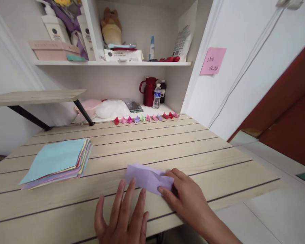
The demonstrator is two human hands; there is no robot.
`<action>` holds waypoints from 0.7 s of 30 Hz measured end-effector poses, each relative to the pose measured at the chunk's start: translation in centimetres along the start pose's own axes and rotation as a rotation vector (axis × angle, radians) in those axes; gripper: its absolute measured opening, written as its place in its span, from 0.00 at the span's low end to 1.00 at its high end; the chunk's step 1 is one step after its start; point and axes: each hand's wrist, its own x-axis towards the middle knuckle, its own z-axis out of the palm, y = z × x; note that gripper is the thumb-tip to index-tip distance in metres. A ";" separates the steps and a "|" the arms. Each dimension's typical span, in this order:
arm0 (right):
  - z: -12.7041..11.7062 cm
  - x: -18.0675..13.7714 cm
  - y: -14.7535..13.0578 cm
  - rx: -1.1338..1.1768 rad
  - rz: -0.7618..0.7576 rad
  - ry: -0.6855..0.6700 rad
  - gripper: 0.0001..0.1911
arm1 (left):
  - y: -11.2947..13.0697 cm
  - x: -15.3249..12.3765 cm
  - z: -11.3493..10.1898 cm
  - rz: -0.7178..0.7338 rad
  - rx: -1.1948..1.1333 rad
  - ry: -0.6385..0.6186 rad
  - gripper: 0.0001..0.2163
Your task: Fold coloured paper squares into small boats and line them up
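A purple sheet of origami paper (pixel 148 178), folded into a long strip with crease lines, is on the near part of the wooden table. My right hand (pixel 186 196) pinches its right end between the thumb and fingers. My left hand (pixel 123 213) is spread with fingers apart, its fingertips close to the paper's lower left edge; whether they touch it I cannot tell. To the left lies a stack of coloured paper (pixel 56 157) with a light blue sheet on top.
A row of several small folded paper pieces (pixel 142 118) lines the table's back edge. Behind are a dark red jug (pixel 149 91) and a water bottle (pixel 157 96). A small raised shelf (pixel 38 96) stands at the left. The table's right edge (pixel 244 196) drops to the floor.
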 end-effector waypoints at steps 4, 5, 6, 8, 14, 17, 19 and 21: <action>0.1 0.2 0.3 0.028 0.025 -0.002 0.15 | -0.3 0.4 1.5 0.027 -0.034 -0.148 0.20; 0.2 0.2 0.5 0.043 0.035 0.012 0.20 | -0.3 0.3 1.7 0.038 -0.049 -0.190 0.20; 0.3 0.1 0.6 0.069 0.041 0.037 0.25 | -0.3 0.2 2.0 0.049 -0.062 -0.227 0.19; 0.5 -0.2 1.0 0.154 0.030 0.118 0.32 | -0.3 -0.1 2.3 0.055 -0.079 -0.286 0.18; 0.9 -0.6 1.9 0.235 -0.093 0.203 0.23 | -0.4 -0.5 2.6 0.031 -0.136 -0.240 0.13; 0.9 -0.3 1.8 0.056 -0.172 0.137 0.19 | -0.6 -0.4 2.3 -0.004 -0.133 -0.080 0.09; 0.9 -0.2 1.5 -0.079 -0.259 0.101 0.19 | -0.5 -0.2 2.1 -0.078 -0.084 0.018 0.09; 0.9 -0.4 1.1 -0.177 -0.337 0.066 0.20 | -0.4 0.2 1.8 -0.131 -0.038 0.068 0.13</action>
